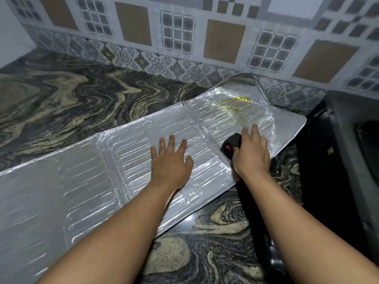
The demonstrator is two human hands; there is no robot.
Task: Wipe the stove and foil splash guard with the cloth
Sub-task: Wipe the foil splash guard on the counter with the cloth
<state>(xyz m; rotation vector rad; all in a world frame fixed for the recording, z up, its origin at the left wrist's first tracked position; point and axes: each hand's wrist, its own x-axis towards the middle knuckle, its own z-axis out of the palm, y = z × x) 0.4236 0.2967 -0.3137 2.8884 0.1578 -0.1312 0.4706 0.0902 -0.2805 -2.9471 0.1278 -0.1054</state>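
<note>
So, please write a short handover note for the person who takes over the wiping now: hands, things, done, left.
Left hand: open, flat on the foil splash guard, holding it down.
Right hand: fingers pressing the dark cloth onto the guard's right panel.
The guard lies unfolded, flat on the marble counter.
Yellow oily stain near the far right end is not yet wiped.
The stove is at the right; its state cannot be judged.
Left: stain, remaining panels, stove.

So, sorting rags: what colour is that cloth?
Black with a pink mark, head view: cloth.
</note>
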